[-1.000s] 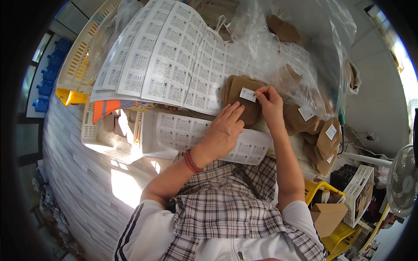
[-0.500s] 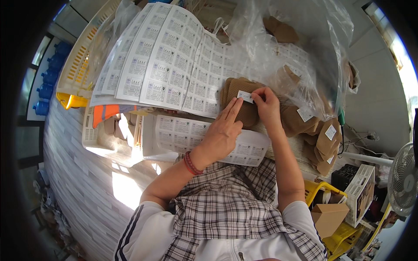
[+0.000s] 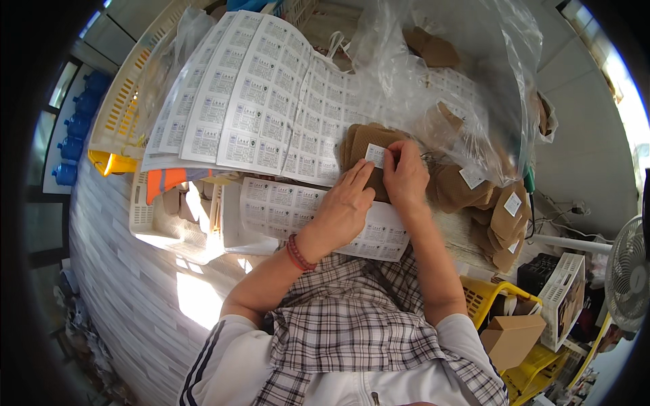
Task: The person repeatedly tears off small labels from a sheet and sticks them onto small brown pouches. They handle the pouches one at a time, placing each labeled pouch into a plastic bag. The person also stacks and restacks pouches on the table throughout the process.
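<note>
A small white printed label (image 3: 375,154) lies over the top of a stack of brown, rounded, textured flat pieces (image 3: 359,139). My left hand (image 3: 342,206) reaches in from the left, its fingers stretched out flat and their tips at the label's lower left edge. At the label's right edge is my right hand (image 3: 406,177), its fingers curled together; they cover part of the label and the stack. Beneath my wrists lies a strip of label sheet (image 3: 291,206). Larger sheets of printed labels (image 3: 261,101) spread beyond my left hand.
Brown pieces with white labels (image 3: 511,206) are heaped on the right. A clear plastic bag (image 3: 487,88) spreads over the back right. Yellow crates (image 3: 112,101) stand at far left, a white crate (image 3: 142,210) below. A cardboard box (image 3: 511,338) and a fan (image 3: 626,277) are at right.
My right hand has moved left and down, and its fingers now curl over the label's right side. The label has turned slightly. My left hand remains almost in place.
</note>
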Motion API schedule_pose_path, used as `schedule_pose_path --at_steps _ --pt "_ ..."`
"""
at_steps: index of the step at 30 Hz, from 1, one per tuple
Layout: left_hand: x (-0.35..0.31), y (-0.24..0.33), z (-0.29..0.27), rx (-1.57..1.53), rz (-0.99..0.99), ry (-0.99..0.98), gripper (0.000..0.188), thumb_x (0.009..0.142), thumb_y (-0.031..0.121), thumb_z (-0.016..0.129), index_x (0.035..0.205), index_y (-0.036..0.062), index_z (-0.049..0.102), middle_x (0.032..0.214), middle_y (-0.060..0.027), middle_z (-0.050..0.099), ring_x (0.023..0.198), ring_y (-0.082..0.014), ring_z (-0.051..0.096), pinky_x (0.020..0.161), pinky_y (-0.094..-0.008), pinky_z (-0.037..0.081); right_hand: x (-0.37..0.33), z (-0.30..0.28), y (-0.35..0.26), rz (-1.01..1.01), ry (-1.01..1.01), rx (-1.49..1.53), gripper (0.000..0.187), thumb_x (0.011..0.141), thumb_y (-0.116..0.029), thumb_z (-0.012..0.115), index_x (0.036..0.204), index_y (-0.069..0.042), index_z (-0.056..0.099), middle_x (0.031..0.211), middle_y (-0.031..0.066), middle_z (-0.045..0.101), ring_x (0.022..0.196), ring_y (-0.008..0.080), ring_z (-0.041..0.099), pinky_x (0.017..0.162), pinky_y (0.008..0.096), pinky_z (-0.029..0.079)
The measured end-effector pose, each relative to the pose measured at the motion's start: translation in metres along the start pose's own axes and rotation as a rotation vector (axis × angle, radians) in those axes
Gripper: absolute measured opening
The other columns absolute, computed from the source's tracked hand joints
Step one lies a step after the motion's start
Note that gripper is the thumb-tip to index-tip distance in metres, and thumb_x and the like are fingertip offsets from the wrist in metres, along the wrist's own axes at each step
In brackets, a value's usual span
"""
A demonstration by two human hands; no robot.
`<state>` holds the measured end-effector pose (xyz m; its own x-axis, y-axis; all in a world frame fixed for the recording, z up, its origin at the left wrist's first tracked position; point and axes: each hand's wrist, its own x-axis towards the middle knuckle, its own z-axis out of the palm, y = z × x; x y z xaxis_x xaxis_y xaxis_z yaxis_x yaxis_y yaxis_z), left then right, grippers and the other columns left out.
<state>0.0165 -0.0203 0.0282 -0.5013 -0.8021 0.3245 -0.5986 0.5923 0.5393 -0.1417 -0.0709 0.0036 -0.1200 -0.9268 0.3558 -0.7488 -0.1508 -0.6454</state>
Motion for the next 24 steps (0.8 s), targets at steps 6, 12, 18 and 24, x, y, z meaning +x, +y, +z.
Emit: schedule_pose_path --at_steps 6,12,18,24 --pt "-0.001 -0.002 0.002 0.003 0.017 0.015 0.007 0.081 -0.001 0.057 0.079 -0.0074 0.057 0.136 -0.0322 0.045 0.132 -0.0449 0.042 0.108 -0.0485 0.039 -0.002 0.008 0.009 0.021 0.152 -0.03 0.024 0.086 -0.011 0.067 0.11 -0.014 0.066 0.09 0.0031 0.064 0.082 0.0267 0.064 0.067 0.0399 0.052" --pt "-0.005 -0.001 0.004 0.019 0.033 0.009 0.01 0.081 0.0 0.062 0.076 -0.0056 0.055 0.141 -0.0309 0.042 0.136 -0.0438 0.038 0.11 -0.0489 0.037 0.003 0.008 0.017 -0.11 0.224 -0.064 0.007 0.082 -0.01 0.071 0.089 -0.012 0.071 0.089 0.0041 0.064 0.085 0.0269 0.064 0.07 0.0386 0.052" --pt "-0.01 0.002 0.0 0.026 0.023 -0.015 0.014 0.085 0.004 0.063 0.076 -0.0026 0.055 0.147 -0.0312 0.036 0.139 -0.0475 0.031 0.113 -0.0517 0.032 0.004 0.003 0.016 -0.191 0.276 0.105 0.008 0.083 -0.006 0.069 0.089 -0.007 0.064 0.089 0.0063 0.066 0.082 0.0285 0.065 0.071 0.0379 0.052" --pt "-0.018 -0.001 0.012 -0.018 -0.058 0.017 0.012 0.084 0.008 0.064 0.079 -0.0023 0.061 0.147 -0.0354 0.032 0.138 -0.0504 0.031 0.113 -0.0547 0.028 -0.002 -0.008 0.01 -0.136 0.258 0.265 0.009 0.086 -0.001 0.065 0.092 -0.004 0.059 0.089 0.0098 0.066 0.08 0.0295 0.065 0.07 0.0365 0.052"
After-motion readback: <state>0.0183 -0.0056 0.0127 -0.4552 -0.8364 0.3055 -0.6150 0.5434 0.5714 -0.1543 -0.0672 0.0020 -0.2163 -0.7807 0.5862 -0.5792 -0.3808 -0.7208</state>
